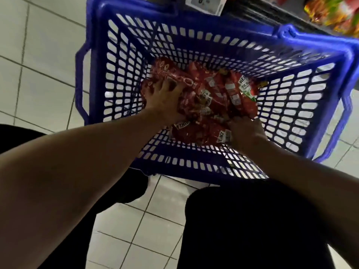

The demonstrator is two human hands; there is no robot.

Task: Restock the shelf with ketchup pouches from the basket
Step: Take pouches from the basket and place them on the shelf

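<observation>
Right hand [245, 131] fingertips hidden under ketchup pouches [204, 98], grip unclear.

Bare forearms; black trousers [252, 230] — no sleeves showing.

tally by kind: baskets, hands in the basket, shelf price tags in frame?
Blue basket: 1
Hands in the basket: 2, left hand and right hand, both on the red ketchup pouches
Price tag: 1
Total: 4
The heaped pouches overlap too much to count.
</observation>
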